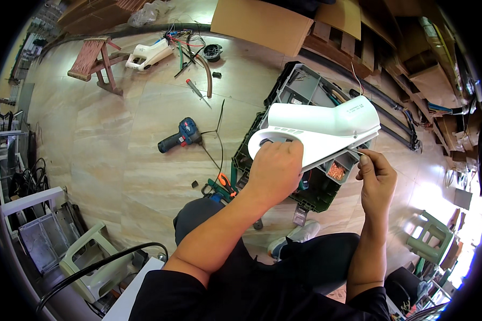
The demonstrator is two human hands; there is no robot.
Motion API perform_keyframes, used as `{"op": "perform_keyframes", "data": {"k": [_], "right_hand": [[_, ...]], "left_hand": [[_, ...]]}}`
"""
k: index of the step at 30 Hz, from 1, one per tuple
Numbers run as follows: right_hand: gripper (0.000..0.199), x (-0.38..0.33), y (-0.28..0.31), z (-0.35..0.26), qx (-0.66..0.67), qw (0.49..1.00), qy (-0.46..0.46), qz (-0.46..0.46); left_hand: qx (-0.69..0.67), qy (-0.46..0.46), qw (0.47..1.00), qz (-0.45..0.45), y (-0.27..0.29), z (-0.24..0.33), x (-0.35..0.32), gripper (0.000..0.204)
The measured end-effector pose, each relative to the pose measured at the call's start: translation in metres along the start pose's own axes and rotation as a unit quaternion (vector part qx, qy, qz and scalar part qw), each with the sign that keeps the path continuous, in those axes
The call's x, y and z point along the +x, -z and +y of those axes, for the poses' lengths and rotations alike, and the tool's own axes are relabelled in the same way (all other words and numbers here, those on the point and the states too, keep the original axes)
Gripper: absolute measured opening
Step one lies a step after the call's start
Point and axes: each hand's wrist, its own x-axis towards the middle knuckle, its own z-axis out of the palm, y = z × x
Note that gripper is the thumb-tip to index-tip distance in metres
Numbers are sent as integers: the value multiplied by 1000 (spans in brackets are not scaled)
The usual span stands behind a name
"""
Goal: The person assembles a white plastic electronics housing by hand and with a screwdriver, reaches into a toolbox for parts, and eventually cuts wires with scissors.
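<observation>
Left hand (276, 171) curled over the near, rounded end of a white plastic housing (318, 131), fingers wrapped down onto it, gripping firmly. Housing held up in mid-air just right of frame centre, wide flared end pointing toward 2 o'clock. Right hand (376, 179) at 3 o'clock of the left, closed in a pinch at the housing's lower right edge, thumb and forefinger pressed together on something small; too small to tell what.

Directly beneath the housing, on the floor (118, 160): a dark green toolbox (310, 195) with open compartments, one holding copper-coloured bits (336, 171). At 9 o'clock of the hands, well apart, a blue cordless drill (180, 136) lying on its side. Toward 11 o'clock, a red-handled screwdriver (194, 88), then a second white plastic housing (149, 55) beside a tangle of coloured wires (183, 43), and a small wooden stool (96, 61) farther left. Near the knees, orange-handled pliers (226, 183). At 12 o'clock, a flat cardboard sheet (260, 24). Pale plastic chair (93, 257) at 8 o'clock; another green plastic chair (428, 235) at 4 o'clock.
</observation>
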Motion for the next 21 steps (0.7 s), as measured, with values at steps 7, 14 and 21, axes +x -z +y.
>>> {"op": "perform_keyframes", "data": {"k": [7, 14, 21], "right_hand": [[13, 8, 2, 11, -96, 989, 113, 11], [13, 8, -3, 7, -141, 983, 119, 24], [22, 11, -2, 13, 40, 995, -93, -11]], "left_hand": [[-16, -7, 1000, 0, 4, -2, 1, 37], [-7, 17, 1000, -25, 2, -5, 2, 36], [43, -30, 999, 12, -2, -4, 0, 18]]}}
